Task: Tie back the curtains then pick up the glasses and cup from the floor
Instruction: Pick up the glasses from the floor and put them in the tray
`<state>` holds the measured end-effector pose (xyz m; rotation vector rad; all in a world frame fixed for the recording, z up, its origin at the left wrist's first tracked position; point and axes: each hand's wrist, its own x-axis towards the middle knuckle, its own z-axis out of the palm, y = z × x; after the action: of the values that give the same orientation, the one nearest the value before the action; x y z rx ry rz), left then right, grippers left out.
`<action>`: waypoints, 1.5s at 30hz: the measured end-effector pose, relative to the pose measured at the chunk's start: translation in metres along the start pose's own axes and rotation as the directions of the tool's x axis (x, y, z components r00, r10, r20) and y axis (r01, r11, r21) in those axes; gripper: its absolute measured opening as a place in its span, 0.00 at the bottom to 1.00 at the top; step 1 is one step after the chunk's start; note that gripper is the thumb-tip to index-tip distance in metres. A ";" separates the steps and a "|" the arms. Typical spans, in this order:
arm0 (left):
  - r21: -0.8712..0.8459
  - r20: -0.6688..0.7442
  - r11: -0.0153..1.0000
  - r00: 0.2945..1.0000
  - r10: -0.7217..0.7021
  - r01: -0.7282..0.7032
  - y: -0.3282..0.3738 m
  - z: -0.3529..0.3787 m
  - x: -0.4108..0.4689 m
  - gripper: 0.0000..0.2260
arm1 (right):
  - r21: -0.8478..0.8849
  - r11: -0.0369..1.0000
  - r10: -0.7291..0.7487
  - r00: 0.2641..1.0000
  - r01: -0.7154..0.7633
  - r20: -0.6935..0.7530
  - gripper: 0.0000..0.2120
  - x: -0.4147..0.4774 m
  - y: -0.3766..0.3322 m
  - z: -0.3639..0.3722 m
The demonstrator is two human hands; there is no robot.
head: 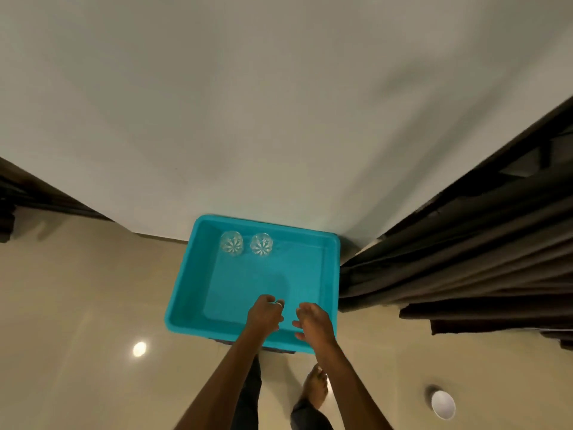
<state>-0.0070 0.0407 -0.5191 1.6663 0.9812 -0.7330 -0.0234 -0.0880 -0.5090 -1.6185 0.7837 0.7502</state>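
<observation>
Left glass and right glass far-left in teal tray, left hand clenched, empty, over near rim, right hand fingers relaxed, white cup on floor near right, dark curtain right

glasses: 2 clear, upright in tray | cup: white, on floor, prob. upright

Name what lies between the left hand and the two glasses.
Nothing: in the head view only bare tray floor separates the left hand from the left glass and right glass.
</observation>
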 end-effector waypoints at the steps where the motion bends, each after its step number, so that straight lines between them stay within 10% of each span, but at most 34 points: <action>1: 0.004 -0.004 1.000 1.000 0.007 -0.007 -0.003 0.006 -0.011 0.16 | 0.005 1.000 0.001 1.000 -0.001 -0.011 0.09 -0.008 0.004 -0.007; 25: -0.147 0.042 0.969 0.977 0.208 -0.200 -0.058 0.093 -0.176 0.11 | 0.057 0.970 -0.225 0.958 0.238 -0.176 0.10 -0.151 0.058 -0.116; 32: -0.299 0.142 0.952 0.984 0.106 -0.060 -0.134 0.101 -0.210 0.06 | 0.014 0.973 -0.215 0.926 0.231 -0.310 0.06 -0.204 0.147 -0.108; 45: -0.144 0.225 0.980 0.960 0.168 -0.138 -0.161 0.161 -0.272 0.12 | 0.073 0.973 -0.171 0.899 0.218 -0.403 0.09 -0.256 0.214 -0.173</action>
<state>-0.2795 -0.1589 -0.4119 1.4862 0.7068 -0.7300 -0.3344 -0.2643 -0.3923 -1.7341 0.9144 0.2264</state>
